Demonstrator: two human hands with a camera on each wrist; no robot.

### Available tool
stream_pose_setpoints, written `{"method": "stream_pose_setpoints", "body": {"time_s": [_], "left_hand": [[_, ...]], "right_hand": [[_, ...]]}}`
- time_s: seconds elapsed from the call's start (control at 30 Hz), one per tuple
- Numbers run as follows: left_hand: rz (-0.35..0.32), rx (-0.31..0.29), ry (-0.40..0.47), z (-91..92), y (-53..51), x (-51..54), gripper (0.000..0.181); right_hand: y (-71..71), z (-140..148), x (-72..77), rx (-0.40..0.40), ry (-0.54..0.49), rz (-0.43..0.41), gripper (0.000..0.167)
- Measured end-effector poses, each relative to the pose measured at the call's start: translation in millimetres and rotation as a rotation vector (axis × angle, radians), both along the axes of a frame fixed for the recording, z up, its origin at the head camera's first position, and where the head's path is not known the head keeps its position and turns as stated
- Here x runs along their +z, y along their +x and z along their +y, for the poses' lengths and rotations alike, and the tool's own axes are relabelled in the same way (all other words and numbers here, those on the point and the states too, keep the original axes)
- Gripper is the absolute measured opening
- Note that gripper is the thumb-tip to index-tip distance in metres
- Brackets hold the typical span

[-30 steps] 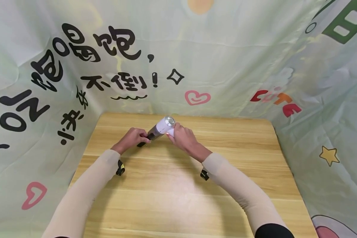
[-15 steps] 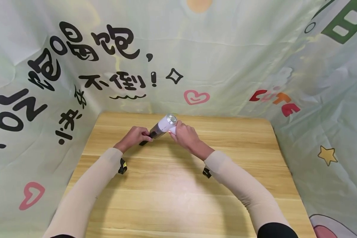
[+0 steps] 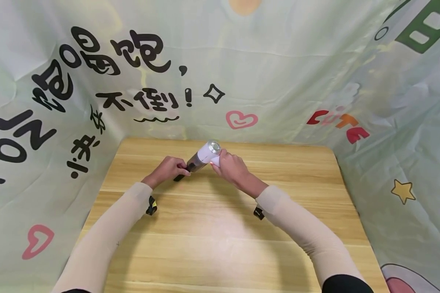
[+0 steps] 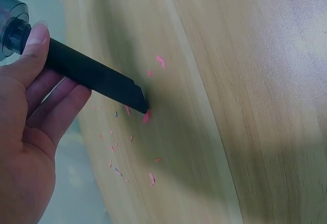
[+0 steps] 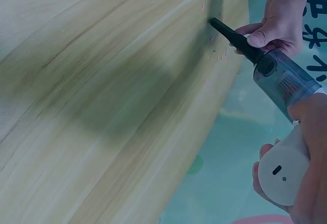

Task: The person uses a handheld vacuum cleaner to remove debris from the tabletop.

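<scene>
A white handheld vacuum cleaner (image 3: 206, 152) with a smoky clear dust cup (image 5: 284, 81) slants over the far part of the table. My right hand (image 3: 232, 166) grips its handle. With thumb and fingers, my left hand (image 4: 30, 101) holds the black nozzle (image 4: 92, 73) near where it joins the cup. The nozzle's slanted tip is down at the tabletop, right by a pink scrap (image 4: 146, 116). Several small pink and blue scraps (image 4: 152, 178) are scattered around the tip. Some coloured bits (image 5: 287, 84) seem to show through the cup.
The wooden table (image 3: 212, 228) has its far edge just beyond the vacuum. A printed cloth backdrop (image 3: 278, 81) encloses the back and both sides. Black wrist gear (image 3: 151, 206) shows under the left sleeve, and similar gear (image 3: 258, 212) under the right.
Both hands and the vacuum have shifted a little to the right along the table. The grip of each hand looks the same.
</scene>
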State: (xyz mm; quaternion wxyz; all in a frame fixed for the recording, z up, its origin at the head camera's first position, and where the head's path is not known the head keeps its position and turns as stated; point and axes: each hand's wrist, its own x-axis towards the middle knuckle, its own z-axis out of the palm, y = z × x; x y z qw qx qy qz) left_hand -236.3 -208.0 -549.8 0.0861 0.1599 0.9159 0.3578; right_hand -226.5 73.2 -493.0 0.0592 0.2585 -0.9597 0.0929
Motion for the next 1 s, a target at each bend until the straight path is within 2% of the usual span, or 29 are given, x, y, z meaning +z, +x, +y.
{"method": "stream_pose_setpoints", "body": {"time_s": [0.17,0.43,0.83,1.0], "left_hand": [[0.011,-0.019,0.004,3.6,3.2,-0.7,0.015],[0.052,-0.041,-0.002,9.2,7.7,-2.5,0.014],[0.002,-0.053,0.011,18.8,15.0,-2.4,0.011],[0.010,-0.079,0.019,23.4,16.0,-0.3,0.009]], "right_hand": [[2.4,4,-2.2,0.005,-0.007,0.015,0.055],[7.7,12,-3.3,-0.020,-0.069,-0.040,0.054],[13.3,22,-5.7,-0.044,-0.083,-0.074,0.053],[14.4,29,-2.4,-0.080,-0.115,-0.148,0.055]]}}
